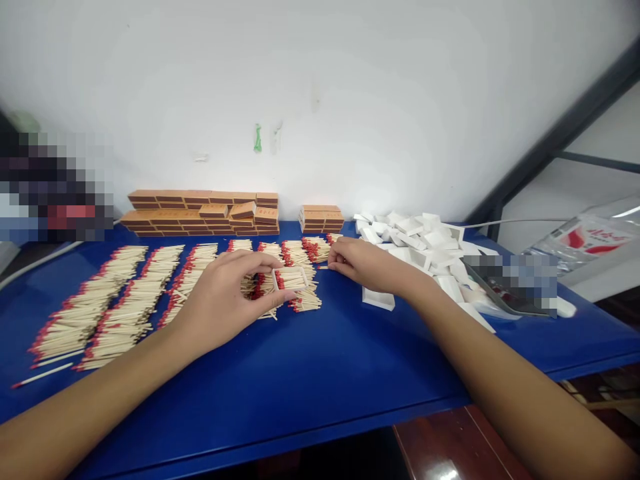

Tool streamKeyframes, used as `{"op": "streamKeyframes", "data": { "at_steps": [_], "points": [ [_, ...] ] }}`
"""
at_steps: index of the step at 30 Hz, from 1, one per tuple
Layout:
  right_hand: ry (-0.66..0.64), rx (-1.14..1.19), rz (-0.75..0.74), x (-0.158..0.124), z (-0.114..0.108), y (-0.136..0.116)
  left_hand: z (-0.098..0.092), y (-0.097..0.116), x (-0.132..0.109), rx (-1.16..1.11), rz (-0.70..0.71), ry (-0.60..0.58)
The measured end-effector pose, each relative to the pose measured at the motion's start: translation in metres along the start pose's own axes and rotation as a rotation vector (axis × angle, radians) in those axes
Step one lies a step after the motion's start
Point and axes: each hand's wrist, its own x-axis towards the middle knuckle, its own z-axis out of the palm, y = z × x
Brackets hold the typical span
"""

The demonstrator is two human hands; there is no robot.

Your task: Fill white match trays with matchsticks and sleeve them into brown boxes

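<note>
Head view: blue table (320,380) nearest, both bare forearms reaching in over its front edge. Left hand (225,293) mid-table, thumb and forefinger clamped on a small white matchbox tray (291,278) packed with red-tipped matches, held just above the loose heap of matches (305,303) under it. Right hand (367,263) just right of the tray, palm down, fingertips touching the match bundles (313,248) behind the tray; fingers curled, can't tell if they pinch anything. One empty white tray (379,298) lies flat by the right wrist. Left of the hands, long rows of matches (115,293) run diagonally, red heads lined up; single stray match (37,378) at near-left edge. Further right, a heap of empty white trays (425,243), jumbled. At the back against the white wall (350,100), a wide stack of brown matchbox sleeves (200,213), and a smaller stack (321,218) apart to its right. Clear plastic bag (590,240) far right, off the table.
</note>
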Motion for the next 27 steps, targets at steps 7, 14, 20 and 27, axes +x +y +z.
{"op": "streamKeyframes", "data": {
  "at_steps": [7, 14, 20, 27],
  "points": [
    [0.049, 0.015, -0.037, -0.005, -0.006, -0.006, 0.001, -0.002, 0.0, 0.001, 0.0, -0.021],
    [-0.108, 0.013, 0.032, -0.004, -0.002, -0.002, 0.001, -0.002, -0.001, 0.0, -0.007, -0.027],
    [0.096, 0.063, -0.05, -0.01, -0.009, -0.013, 0.001, -0.001, 0.0, 0.003, 0.0, -0.011],
    [0.175, 0.274, -0.279, -0.017, 0.001, -0.055, 0.001, 0.001, -0.002, -0.029, 0.026, -0.044]
  ]
}}
